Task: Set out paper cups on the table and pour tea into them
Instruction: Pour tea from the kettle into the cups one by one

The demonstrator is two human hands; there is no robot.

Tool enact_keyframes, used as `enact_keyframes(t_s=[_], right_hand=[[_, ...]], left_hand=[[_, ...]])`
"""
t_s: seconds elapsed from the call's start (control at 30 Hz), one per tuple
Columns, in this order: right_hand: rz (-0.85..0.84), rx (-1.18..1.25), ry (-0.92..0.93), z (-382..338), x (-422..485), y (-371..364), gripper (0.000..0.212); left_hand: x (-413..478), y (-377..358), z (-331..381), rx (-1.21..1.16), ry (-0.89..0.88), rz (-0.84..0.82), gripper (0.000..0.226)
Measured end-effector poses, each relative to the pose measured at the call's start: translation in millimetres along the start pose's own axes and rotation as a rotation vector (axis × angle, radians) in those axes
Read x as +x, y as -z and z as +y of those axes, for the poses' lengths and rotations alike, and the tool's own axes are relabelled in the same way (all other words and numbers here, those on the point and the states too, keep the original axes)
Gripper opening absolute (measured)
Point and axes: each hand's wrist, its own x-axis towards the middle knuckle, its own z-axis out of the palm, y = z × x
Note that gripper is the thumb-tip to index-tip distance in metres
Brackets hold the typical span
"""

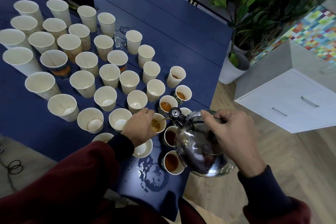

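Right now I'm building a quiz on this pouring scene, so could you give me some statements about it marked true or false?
1. The right hand holds the kettle by its handle. True.
2. The left hand hangs idle, touching no cup. False: it grips the cup being filled.
3. Tea runs from the kettle's spout into that cup. True.
4. The table is dry. False: a puddle lies near its front edge.
5. Every cup holds tea. False: most are empty; only a few near the kettle hold tea.
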Motion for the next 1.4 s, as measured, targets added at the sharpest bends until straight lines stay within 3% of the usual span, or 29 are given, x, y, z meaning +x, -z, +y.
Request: enact_keyframes(t_s=[0.4,0.7,0.83,1.0,1.27,1.4], right_hand=[[0.033,0.081,-0.030,-1.2,-11.0,-0.5,0.059],[0.278,0.262,-0.208,-30.8,-43.4,11.7,0.055],[0.342,0.236,-0.239,-47.4,-63.2,8.0,0.050],[0.309,0.234,-0.320,-57.8,-94.7,-3.5,0.044],[0.208,0.164,-0.356,-59.0,-125.1,-19.9,0.044],[0.153,0.166,-0.355,-56.5,-136.0,-26.0,0.049]], left_hand=[[-0.6,2.5,-0.8,0.014,-0.025,-0.004,0.052],[-25.2,6.6,-13.8,-0.105,-0.153,0.136,0.038],[-44.2,3.4,-22.9,-0.061,-0.265,0.014,0.050],[-56.2,1.4,-28.5,0.052,-0.327,-0.118,0.077],[-74.5,-12.7,-37.4,0.060,-0.280,-0.097,0.055],[-84.8,-19.4,-33.8,-0.055,-0.264,-0.101,0.065]])
